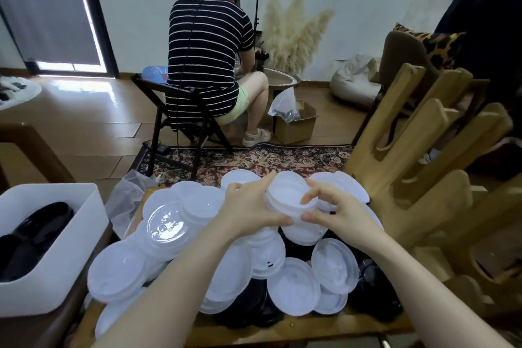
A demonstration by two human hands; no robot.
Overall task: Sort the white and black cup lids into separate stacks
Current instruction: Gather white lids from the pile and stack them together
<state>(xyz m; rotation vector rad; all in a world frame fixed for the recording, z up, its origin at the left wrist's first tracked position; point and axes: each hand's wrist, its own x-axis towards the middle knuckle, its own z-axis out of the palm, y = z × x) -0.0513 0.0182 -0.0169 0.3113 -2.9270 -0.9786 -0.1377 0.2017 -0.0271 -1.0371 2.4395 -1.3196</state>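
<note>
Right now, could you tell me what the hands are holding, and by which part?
Both hands grip a small stack of white lids by its rim: left hand on its left side, right hand on its right.

Bin (53, 237) left of lid pile (226, 257)

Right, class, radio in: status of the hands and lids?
Both hands gripping white lid stack. Black lids in white bin. Mixed pile unsorted.

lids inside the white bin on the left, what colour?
Black, glossy lids in the white bin; head view.
</note>
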